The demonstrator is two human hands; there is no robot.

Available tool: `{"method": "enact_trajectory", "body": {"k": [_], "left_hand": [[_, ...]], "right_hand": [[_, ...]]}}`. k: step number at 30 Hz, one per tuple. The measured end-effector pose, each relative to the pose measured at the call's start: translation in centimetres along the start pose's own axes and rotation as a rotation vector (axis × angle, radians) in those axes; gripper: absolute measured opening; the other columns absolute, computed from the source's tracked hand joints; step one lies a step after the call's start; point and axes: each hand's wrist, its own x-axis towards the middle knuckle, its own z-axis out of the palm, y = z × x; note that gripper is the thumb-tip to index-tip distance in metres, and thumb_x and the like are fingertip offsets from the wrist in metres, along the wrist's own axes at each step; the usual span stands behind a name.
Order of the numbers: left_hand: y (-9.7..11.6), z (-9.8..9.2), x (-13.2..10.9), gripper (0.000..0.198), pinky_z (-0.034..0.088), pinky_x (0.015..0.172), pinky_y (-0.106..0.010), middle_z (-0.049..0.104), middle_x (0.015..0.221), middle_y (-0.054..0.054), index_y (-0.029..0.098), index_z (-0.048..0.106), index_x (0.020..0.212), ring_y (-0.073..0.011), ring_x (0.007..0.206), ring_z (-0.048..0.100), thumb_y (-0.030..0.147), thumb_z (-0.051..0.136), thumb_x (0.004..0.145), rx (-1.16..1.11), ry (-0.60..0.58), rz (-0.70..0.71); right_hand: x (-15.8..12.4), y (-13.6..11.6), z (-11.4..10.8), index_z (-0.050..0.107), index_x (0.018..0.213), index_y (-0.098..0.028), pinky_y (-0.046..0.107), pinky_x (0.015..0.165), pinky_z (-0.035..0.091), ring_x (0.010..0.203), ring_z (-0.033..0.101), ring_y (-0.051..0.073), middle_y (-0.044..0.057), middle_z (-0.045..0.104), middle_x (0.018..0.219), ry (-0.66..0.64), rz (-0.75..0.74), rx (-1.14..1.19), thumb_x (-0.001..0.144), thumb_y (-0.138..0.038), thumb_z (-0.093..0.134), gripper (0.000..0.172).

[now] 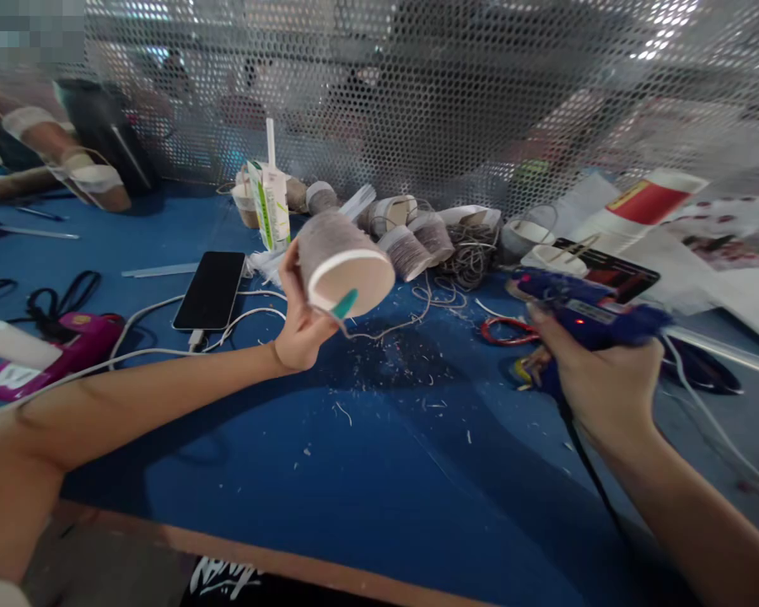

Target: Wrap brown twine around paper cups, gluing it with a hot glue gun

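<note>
My left hand (300,333) is closed around a paper cup (341,244) wrapped in grey yarn, tilted so its white rim faces me. A teal thumbnail lies against the rim. From the cup a loose strand of yarn (392,330) runs right toward a tangled yarn heap (471,253). On the right, my right hand (607,384) grips a blue glue gun (585,310) with a small red light lit. Its nozzle is blurred and points left, apart from the cup. Beside it lies a red-handled tool (506,330), probably scissors.
Several yarn-wrapped cups (406,251) stand along the perforated metal screen (329,76). A drink carton (271,206) with a straw, a phone (210,289) on a white cable and a magenta glue gun (79,341) are at left. Scraps litter the blue table (354,480). Another person's arm (51,143) is at far left.
</note>
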Motion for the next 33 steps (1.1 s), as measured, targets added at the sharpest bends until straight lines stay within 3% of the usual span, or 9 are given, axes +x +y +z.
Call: {"method": "enact_trajectory", "body": {"k": [5,8,11,15,19,22,26,33], "left_hand": [[0.2,0.5,0.5,0.086,0.045,0.115,-0.055,0.034,0.145,-0.01,0.035,0.021,0.143,-0.0334,0.138,0.044,0.043,0.075,0.077,0.179,-0.31,0.124],[0.5,0.4,0.5,0.08,0.047,0.112,-0.055,0.032,0.144,-0.011,0.032,0.021,0.144,-0.0324,0.138,0.042,0.025,0.068,0.08,0.259,-0.345,0.13],[1.1,0.3,0.5,0.082,0.056,0.101,-0.049,0.033,0.144,-0.012,0.032,0.023,0.146,-0.0324,0.136,0.042,0.016,0.065,0.077,0.316,-0.349,0.045],[1.8,0.4,0.8,0.084,0.061,0.091,-0.041,0.035,0.141,-0.012,0.033,0.025,0.147,-0.0305,0.13,0.048,0.014,0.065,0.075,0.339,-0.324,-0.011],[2.3,0.4,1.0,0.087,0.056,0.101,-0.048,0.046,0.133,-0.011,0.031,0.03,0.148,-0.0307,0.124,0.053,0.018,0.071,0.072,0.472,-0.354,0.089],[2.5,0.3,1.1,0.088,0.051,0.106,-0.052,0.05,0.131,-0.011,0.028,0.032,0.148,-0.0321,0.124,0.053,0.023,0.075,0.071,0.522,-0.362,0.152],[2.6,0.2,1.0,0.087,0.053,0.103,-0.049,0.052,0.127,-0.011,0.027,0.033,0.148,-0.0301,0.119,0.056,0.028,0.076,0.072,0.533,-0.377,0.131],[2.5,0.2,1.0,0.086,0.053,0.101,-0.048,0.052,0.124,-0.01,0.027,0.034,0.148,-0.0283,0.115,0.056,0.029,0.076,0.072,0.549,-0.373,0.173]], "right_hand": [[-1.8,-1.4,0.6,0.063,0.061,-0.025,0.03,0.034,0.048,0.031,0.049,0.013,-0.006,0.054,0.042,-0.124,0.106,0.275,0.062,-0.039,0.085,0.027],[-3.0,-1.2,0.6,0.065,0.061,-0.023,0.032,0.036,0.053,0.035,0.057,0.016,-0.003,0.059,0.047,-0.212,0.03,0.274,0.067,-0.041,0.082,0.026],[-3.9,-0.4,0.2,0.065,0.062,-0.023,0.031,0.038,0.053,0.04,0.062,0.017,0.0,0.067,0.057,-0.316,-0.112,0.2,0.074,-0.043,0.077,0.026],[-4.8,0.1,-0.3,0.063,0.061,-0.025,0.031,0.042,0.053,0.04,0.059,0.016,-0.002,0.063,0.051,-0.434,-0.34,0.065,0.078,-0.037,0.071,0.022],[-5.5,-1.0,-0.1,0.061,0.063,-0.025,0.027,0.041,0.048,0.043,0.059,0.013,-0.003,0.063,0.056,-0.55,-0.498,0.001,0.078,-0.024,0.066,0.016],[-5.9,-1.2,0.1,0.059,0.061,-0.023,0.025,0.041,0.046,0.044,0.059,0.013,-0.002,0.062,0.055,-0.578,-0.463,-0.058,0.079,-0.023,0.064,0.019],[-6.1,-0.4,0.4,0.057,0.06,-0.023,0.025,0.041,0.044,0.044,0.057,0.012,-0.001,0.062,0.055,-0.603,-0.405,-0.052,0.079,-0.027,0.063,0.02],[-6.4,0.4,0.6,0.058,0.063,-0.023,0.022,0.041,0.041,0.043,0.056,0.01,-0.003,0.06,0.054,-0.59,-0.443,-0.087,0.077,-0.024,0.06,0.014]]}}
